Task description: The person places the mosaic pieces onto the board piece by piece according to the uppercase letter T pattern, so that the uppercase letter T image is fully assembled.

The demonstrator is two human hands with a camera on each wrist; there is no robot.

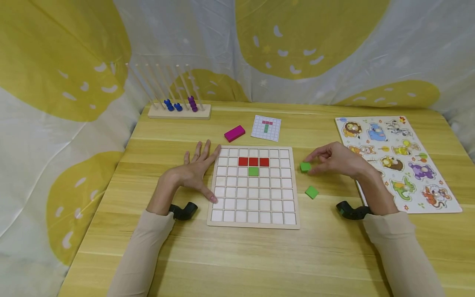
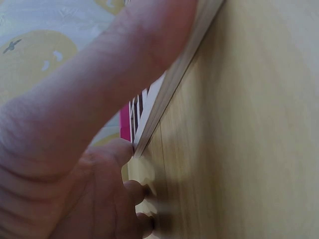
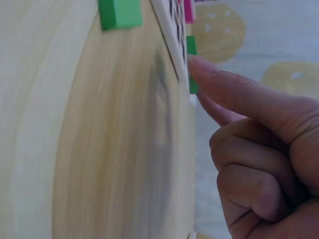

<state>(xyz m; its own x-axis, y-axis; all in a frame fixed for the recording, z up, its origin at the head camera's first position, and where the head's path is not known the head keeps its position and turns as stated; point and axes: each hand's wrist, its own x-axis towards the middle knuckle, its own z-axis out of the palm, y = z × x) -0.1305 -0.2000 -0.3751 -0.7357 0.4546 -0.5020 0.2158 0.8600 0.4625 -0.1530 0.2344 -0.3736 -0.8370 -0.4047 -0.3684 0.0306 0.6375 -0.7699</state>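
Note:
A wooden grid board (image 1: 230, 192) lies on the table, with three red square tiles (image 1: 253, 161) in one row and a green tile (image 1: 253, 171) in the cell below the middle one. My left hand (image 1: 191, 171) spreads its fingers at the board's left edge, thumb on the rim. To the right of the board, my right hand (image 1: 335, 160) pinches a green square tile (image 1: 305, 167) between thumb and index finger. In the right wrist view that tile (image 3: 192, 64) is held above the tabletop, other fingers curled. Another green tile (image 1: 312, 192) lies on the table nearer to me.
Behind the board lie a magenta block (image 1: 234, 133) and a pattern card (image 1: 266, 128) showing a red and green T. A peg stand (image 1: 179, 112) with blue and purple beads is at the back left. An animal puzzle board (image 1: 400, 165) lies under the right forearm.

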